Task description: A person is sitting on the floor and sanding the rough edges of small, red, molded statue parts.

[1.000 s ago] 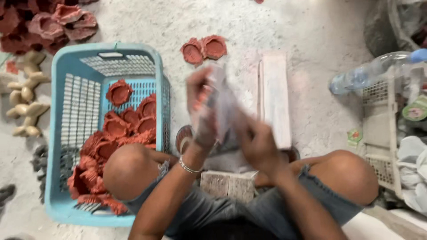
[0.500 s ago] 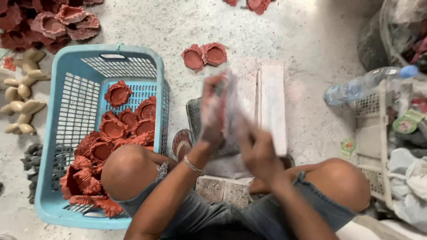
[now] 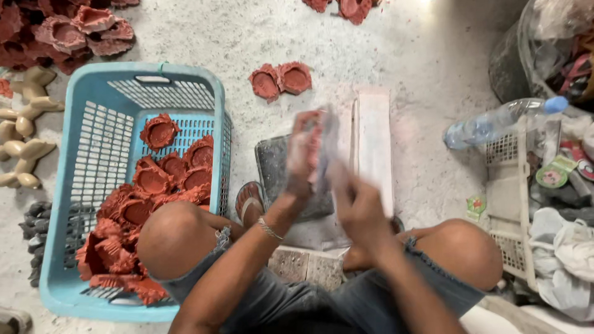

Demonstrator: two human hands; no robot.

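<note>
Two hands meet above the person's lap, and between them sits a pale, greyish mould piece (image 3: 326, 148) with a hint of red clay on it, too blurred to make out in detail. The left hand (image 3: 303, 154) is raised with its fingers wrapped around the piece's left side. The right hand (image 3: 357, 207) sits just below and to the right, fingertips touching the piece; how tightly it grips cannot be told through the blur. A blue basket (image 3: 68, 185) beside the left knee holds many red clay lamps (image 3: 158, 185). Two more lamps (image 3: 280, 80) lie on the floor ahead, near a white slab (image 3: 375, 142).
</note>
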